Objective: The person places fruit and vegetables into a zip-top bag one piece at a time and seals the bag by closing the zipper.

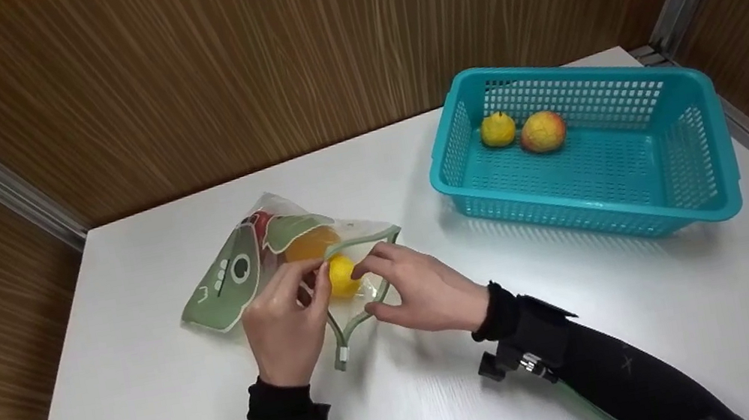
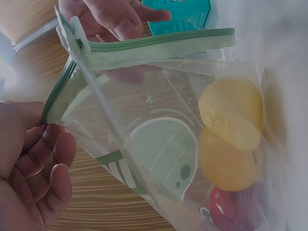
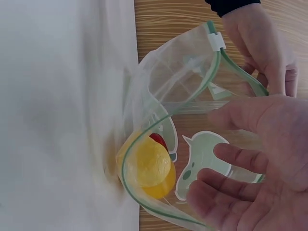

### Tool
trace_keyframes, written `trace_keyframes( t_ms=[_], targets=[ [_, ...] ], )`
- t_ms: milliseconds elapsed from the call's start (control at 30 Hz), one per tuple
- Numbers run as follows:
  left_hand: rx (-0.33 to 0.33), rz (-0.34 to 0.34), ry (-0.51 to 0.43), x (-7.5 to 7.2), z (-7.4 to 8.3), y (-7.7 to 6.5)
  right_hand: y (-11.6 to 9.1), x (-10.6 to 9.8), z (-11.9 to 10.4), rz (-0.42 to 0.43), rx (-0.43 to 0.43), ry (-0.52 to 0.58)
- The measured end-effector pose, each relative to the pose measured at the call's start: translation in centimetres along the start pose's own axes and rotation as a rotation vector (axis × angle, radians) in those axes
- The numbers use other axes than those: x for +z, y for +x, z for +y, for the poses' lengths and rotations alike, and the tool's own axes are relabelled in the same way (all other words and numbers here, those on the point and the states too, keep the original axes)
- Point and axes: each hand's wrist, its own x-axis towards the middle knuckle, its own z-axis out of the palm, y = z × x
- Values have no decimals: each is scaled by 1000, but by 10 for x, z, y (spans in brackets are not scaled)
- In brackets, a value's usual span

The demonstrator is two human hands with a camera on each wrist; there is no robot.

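A clear zip bag [image 1: 366,229] with a green cartoon print lies on the white table, its green-edged mouth spread apart. My left hand [image 1: 287,323] pinches the rim of the mouth between thumb and fingers. My right hand [image 1: 421,286] is at the opposite side of the opening, fingers spread and slightly bent, with nothing between them in the right wrist view. Inside the bag are a yellow fruit [image 3: 153,162], an orange-coloured round fruit [image 2: 226,161] and a red item [image 2: 226,208] whose kind is blurred by the plastic. A white slider [image 3: 216,42] sits on the zip.
Right of the bag stands a teal plastic basket [image 1: 570,196]. It holds a small yellow pear-like fruit [image 1: 498,130] and a red-yellow fruit [image 1: 543,131] at its left end. Wood-grain panels [image 1: 244,64] rise behind and beside the white table [image 1: 148,400].
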Motion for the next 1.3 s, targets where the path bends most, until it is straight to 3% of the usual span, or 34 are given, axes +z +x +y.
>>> trace_keyframes(
  t_ms=[333,633,1067,1300],
  targets=[
    [1,16,-4,-1,0,1,-10,-11,-1,8,-29,-12],
    [14,28,-6,-2,-1,0,-20,-27,8,31,-4,-14],
    [3,14,10,-1,0,1,-42,-71,37,100,91,-11],
    [13,12,6,-1,-1,1,-53,-104,47,81,153,-98]
  ],
)
